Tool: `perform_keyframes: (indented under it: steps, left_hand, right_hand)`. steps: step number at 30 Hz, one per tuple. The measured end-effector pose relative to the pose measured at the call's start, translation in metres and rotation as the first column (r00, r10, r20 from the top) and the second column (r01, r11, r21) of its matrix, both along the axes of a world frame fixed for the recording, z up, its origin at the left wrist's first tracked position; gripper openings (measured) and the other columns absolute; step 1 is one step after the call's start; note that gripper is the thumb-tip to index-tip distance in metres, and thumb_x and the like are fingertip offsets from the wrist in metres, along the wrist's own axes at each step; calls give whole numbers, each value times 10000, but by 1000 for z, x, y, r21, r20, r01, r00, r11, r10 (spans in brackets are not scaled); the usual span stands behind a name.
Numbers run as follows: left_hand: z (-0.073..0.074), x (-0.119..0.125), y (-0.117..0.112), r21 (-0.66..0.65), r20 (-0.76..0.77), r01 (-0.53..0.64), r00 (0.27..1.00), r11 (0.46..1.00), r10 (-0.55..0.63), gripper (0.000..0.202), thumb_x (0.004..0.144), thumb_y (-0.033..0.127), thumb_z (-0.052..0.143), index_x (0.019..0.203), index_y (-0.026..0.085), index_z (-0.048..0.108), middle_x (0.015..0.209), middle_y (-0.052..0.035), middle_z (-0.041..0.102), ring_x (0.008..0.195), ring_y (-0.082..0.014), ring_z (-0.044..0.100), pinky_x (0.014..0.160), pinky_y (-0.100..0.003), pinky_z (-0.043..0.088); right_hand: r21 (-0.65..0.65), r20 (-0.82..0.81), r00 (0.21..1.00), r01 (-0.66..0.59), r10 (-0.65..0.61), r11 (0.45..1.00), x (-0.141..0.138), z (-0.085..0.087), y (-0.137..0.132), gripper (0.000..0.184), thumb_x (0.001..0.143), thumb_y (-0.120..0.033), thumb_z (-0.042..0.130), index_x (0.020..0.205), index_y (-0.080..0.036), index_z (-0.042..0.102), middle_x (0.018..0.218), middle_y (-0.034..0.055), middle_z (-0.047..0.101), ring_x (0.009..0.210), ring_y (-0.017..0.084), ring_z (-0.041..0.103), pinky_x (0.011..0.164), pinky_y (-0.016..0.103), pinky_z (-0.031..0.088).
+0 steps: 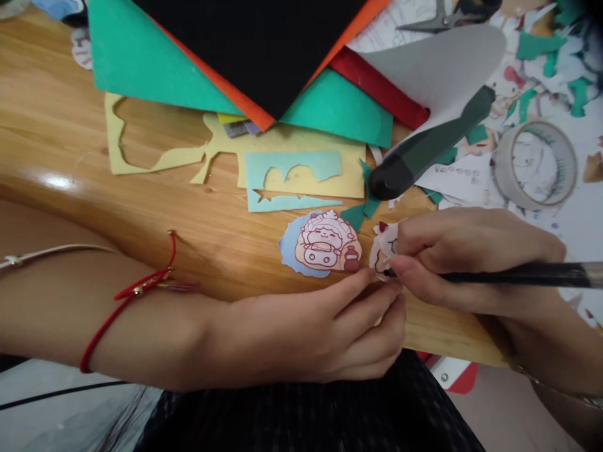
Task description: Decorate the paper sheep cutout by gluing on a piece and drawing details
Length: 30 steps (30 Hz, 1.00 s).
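— What does the right hand [461,251] have?

— A black pen [499,275]. Its grip is closed firmly round the shaft, the tip pointing left at the small paper cutout [387,242]; whether the tip touches the paper, I cannot tell

— And the left hand [353,329]?

— It reaches in from the left with fingers bent, fingertips at the near edge of that cutout. Its grip is nearly closed, but I can't tell whether it pinches the paper or only presses it down

— Where does the cutout lie, exactly?

— At the near side of the desk [226,257], between the two hands and partly covered by the right one. Just left of it is a character cutout [325,242] with a ragged blue border

— What's beyond them?

— A light blue sheet [294,161] with shapes cut away, lying over a cut yellow sheet [353,172]. Farther off, a green sheet [141,63] lies under an orange sheet [226,91], with a black sheet [264,50] on top

— And over to the right?

— A dark green and black tool [433,144] lies slantwise just beyond the right hand. Right of that, a tape roll [502,169] sits among paper scraps [541,47], and at the far side there are scissors [440,22], partly over white paper
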<state>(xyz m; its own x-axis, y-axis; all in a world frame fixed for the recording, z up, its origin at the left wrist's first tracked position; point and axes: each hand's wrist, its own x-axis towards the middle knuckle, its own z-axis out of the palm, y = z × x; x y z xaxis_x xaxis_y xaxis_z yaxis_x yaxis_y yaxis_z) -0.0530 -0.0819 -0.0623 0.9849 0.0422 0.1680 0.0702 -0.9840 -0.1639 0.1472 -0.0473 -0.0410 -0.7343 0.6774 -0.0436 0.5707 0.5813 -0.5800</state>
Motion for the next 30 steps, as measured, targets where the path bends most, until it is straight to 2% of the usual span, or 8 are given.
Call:
perform_keyframes:
  steps: [3, 9, 14, 19, 24, 30]
  left_hand:
    - [-1, 0, -1, -1, 12, -13, 1000, 1000, 13, 412, 885, 234, 391, 1294, 224, 442, 1291, -69, 494, 1175, -265, 494, 1011, -407, 433]
    - [-1, 0, -2, -16, 3, -31, 1000, 999, 31, 412, 879, 250, 419, 1290, 251, 444, 1306, -58, 478, 1200, -260, 464, 1019, -422, 424]
    - [-2, 0, -2, -8, 8, -13, 1000, 1000, 13, 415, 886, 246, 413, 1299, 217, 435, 1311, -78, 473, 1205, -272, 460, 1023, -415, 422]
    - [-2, 0, -3, -18, 7, -16, 1000, 1000, 16, 406, 890, 225, 398, 1294, 224, 440, 1316, -73, 470, 1211, -264, 453, 1028, -424, 420]
    - [-2, 0, -4, -50, -9, -9, 1000, 999, 9, 412, 891, 193, 374, 1298, 204, 436, 1334, -72, 447, 1235, -257, 424, 1033, -414, 425]
    - [-4, 1, -5, -60, -3, -14, 1000, 998, 14, 414, 878, 202, 424, 1291, 220, 450, 1346, -69, 443, 1248, -252, 414, 1032, -419, 426]
  right_hand:
    - [-31, -82, 996, 17, -19, 999, 3, -4, -3, 321, 923, -208, 439, 614, -204, 352, 546, -54, 347, 478, 82, 322, 491, 245, 304]
    - [-62, -114, 990, 73, -79, 995, 6, -3, -5, 317, 907, -202, 448, 599, -196, 374, 540, -55, 335, 480, 77, 295, 499, 251, 278]
    - [-64, -57, 996, 64, -68, 996, 6, -3, -5, 299, 918, -227, 422, 621, -196, 403, 555, -51, 326, 508, 81, 302, 514, 242, 283]
    - [-36, -20, 997, 75, -75, 997, 7, -5, -5, 332, 927, -261, 393, 605, -190, 360, 564, -52, 294, 508, 78, 272, 521, 249, 265]
    - [-42, -16, 996, 92, -93, 995, 7, -5, -5, 307, 900, -244, 397, 598, -188, 385, 563, -48, 312, 515, 82, 276, 515, 264, 246]
    - [-84, -29, 998, 54, -57, 995, 6, -6, -3, 348, 888, -217, 373, 548, -178, 309, 550, -36, 353, 518, 82, 280, 505, 274, 229]
